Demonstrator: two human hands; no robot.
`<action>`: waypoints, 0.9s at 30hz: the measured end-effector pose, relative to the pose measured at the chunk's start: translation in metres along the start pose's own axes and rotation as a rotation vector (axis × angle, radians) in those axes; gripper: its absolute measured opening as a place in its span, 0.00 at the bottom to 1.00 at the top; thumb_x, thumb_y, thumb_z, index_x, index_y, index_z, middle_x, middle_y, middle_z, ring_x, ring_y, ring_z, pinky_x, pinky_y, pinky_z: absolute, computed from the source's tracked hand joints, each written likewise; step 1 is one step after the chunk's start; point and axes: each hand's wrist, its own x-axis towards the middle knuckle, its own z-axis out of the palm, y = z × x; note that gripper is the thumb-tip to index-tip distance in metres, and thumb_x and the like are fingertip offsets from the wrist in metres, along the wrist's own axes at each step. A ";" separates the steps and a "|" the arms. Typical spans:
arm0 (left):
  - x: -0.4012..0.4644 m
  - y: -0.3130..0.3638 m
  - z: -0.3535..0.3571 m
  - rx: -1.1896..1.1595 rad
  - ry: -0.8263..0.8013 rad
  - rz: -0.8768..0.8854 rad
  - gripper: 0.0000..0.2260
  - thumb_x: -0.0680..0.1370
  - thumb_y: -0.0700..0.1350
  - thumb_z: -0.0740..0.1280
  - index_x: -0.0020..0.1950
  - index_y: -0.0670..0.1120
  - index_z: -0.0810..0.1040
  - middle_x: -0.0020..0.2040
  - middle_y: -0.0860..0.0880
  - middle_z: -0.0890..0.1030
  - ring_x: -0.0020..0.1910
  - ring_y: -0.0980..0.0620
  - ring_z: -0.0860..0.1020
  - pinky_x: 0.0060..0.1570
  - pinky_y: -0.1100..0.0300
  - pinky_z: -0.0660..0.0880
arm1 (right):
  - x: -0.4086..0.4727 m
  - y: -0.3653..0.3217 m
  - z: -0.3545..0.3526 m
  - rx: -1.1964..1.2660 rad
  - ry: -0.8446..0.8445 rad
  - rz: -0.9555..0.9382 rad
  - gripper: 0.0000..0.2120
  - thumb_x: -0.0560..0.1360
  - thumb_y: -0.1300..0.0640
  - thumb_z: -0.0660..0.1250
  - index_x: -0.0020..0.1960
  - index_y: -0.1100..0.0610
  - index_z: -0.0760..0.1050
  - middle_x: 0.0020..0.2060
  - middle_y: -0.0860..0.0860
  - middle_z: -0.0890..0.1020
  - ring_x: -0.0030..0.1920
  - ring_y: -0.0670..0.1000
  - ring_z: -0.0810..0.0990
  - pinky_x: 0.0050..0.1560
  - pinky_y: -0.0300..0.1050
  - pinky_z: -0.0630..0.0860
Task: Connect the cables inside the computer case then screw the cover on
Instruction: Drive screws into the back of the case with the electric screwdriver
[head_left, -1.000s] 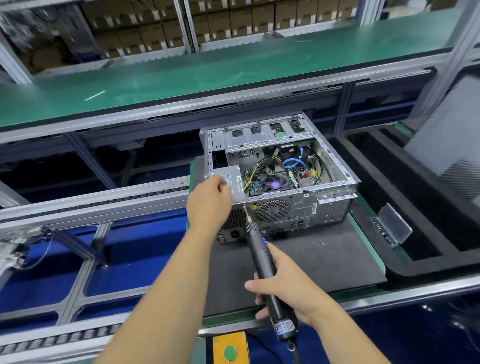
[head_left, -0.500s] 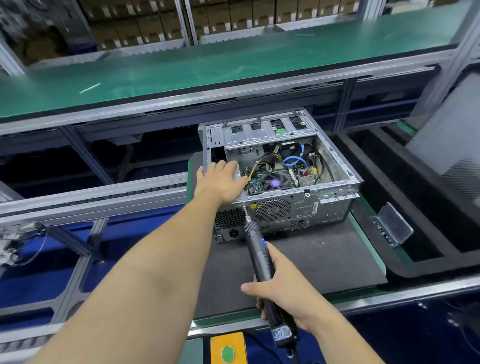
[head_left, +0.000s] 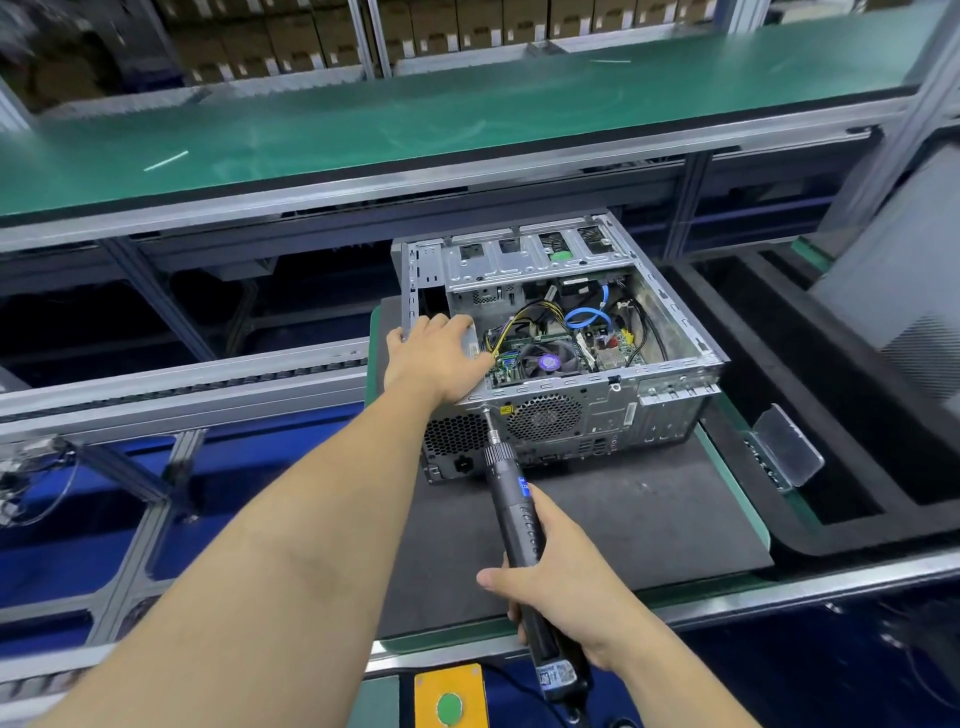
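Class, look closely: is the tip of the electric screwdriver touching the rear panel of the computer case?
Touching. The head view shows the electric screwdriver, gripped by the right hand, with its bit meeting the computer case rear panel's top edge.

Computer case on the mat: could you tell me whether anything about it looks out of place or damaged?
Nothing looks damaged. The computer case lies on its side with its cover off and cables exposed. The left hand rests on it while the right hand holds the electric screwdriver against its rear panel.
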 end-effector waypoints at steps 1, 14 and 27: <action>0.000 0.000 0.000 -0.002 0.003 0.000 0.31 0.73 0.66 0.52 0.74 0.57 0.65 0.70 0.52 0.71 0.71 0.48 0.65 0.71 0.38 0.54 | 0.000 -0.001 0.001 0.014 -0.005 0.005 0.39 0.66 0.58 0.80 0.68 0.33 0.67 0.41 0.50 0.81 0.33 0.49 0.80 0.33 0.44 0.79; -0.002 0.001 0.000 -0.021 0.019 -0.005 0.31 0.72 0.67 0.52 0.72 0.57 0.67 0.67 0.53 0.73 0.69 0.49 0.67 0.70 0.40 0.56 | -0.004 -0.015 -0.004 0.154 -0.043 0.062 0.28 0.68 0.60 0.77 0.54 0.30 0.74 0.37 0.56 0.78 0.30 0.56 0.78 0.31 0.51 0.79; -0.002 0.000 0.001 0.001 -0.048 -0.002 0.31 0.74 0.66 0.49 0.75 0.57 0.61 0.78 0.47 0.62 0.78 0.48 0.57 0.75 0.40 0.47 | -0.011 -0.027 0.006 0.054 0.017 0.082 0.32 0.66 0.59 0.79 0.62 0.38 0.70 0.44 0.55 0.78 0.30 0.52 0.78 0.31 0.44 0.78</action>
